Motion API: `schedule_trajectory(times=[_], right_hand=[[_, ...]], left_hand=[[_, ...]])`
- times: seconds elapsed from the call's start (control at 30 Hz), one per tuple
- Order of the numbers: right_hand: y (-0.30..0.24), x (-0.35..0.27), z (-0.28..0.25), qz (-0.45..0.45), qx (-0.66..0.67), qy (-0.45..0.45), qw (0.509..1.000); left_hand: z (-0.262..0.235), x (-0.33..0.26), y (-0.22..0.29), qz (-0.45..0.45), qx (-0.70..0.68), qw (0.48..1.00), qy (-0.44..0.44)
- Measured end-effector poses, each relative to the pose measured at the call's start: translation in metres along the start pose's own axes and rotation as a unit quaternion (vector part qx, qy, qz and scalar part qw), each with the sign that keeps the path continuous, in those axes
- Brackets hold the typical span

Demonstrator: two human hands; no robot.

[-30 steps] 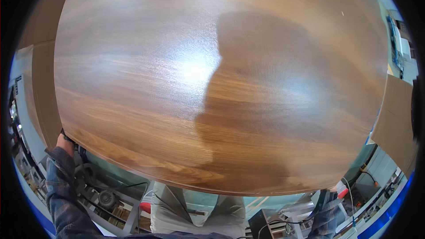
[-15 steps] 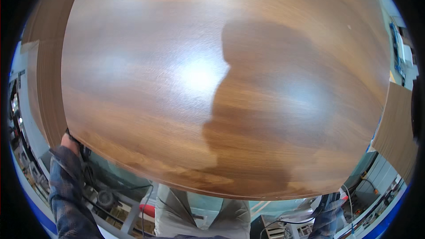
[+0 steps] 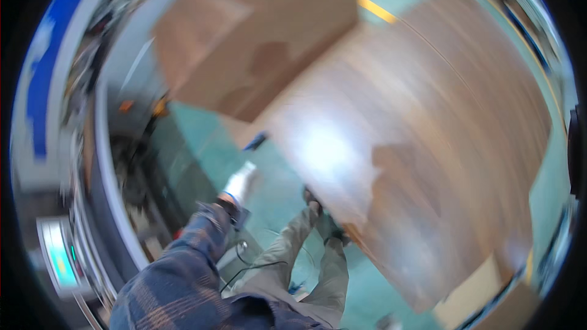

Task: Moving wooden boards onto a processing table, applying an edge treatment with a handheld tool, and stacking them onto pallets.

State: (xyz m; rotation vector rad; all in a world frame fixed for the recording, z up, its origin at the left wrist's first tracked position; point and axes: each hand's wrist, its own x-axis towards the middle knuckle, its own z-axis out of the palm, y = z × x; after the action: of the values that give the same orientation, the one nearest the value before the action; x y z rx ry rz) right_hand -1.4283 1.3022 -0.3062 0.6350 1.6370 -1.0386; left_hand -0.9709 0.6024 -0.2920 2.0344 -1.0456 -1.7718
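My left hand [image 3: 241,184], in a white glove, hangs over the green floor in front of my legs. Motion smears its fingers, and no object shows in it. To its right lies a large brown wood-grain panel [image 3: 465,110], with a bright glare and a shadow on its face. The panel's near left edge is apart from my hand. Just beyond the hand is a small dark blue thing [image 3: 255,141], too blurred to name. My right hand does not show.
Behind my left hand stands a brown box-like block [image 3: 287,43] beside the panel. Machinery with a grey rail [image 3: 113,165] runs along the left, with a lit screen [image 3: 60,253]. A cable [image 3: 254,266] crosses near my legs. A yellow line [image 3: 376,9] marks the floor.
My view has swung so the panel, which filled the middle, now lies to the right. My left hand has come off the panel's edge. My right arm has gone from sight.
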Motion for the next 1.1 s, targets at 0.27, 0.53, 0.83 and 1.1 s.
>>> schedule_trajectory(times=[0.27, 0.53, 0.83, 1.1], right_hand=[[-0.248, 0.127, 0.118, 0.013, -0.529, -0.281, 0.800], [-0.222, -0.199, 0.424, -0.049, -0.845, -0.208, 0.490], [-0.127, -0.290, 0.705, -0.550, -0.692, -0.460, 0.084], [0.040, -0.441, 0.781, -0.401, -0.790, -0.429, -0.176]], left_hand=[[-0.034, -0.309, -0.139, -0.061, 0.070, 0.991, -0.098], [-0.126, -0.413, -0.121, 0.096, 0.113, 0.981, 0.126], [-0.175, -0.521, -0.156, 0.077, -0.014, 0.957, 0.280], [-0.140, -0.602, -0.180, -0.002, -0.203, 0.906, 0.371]])
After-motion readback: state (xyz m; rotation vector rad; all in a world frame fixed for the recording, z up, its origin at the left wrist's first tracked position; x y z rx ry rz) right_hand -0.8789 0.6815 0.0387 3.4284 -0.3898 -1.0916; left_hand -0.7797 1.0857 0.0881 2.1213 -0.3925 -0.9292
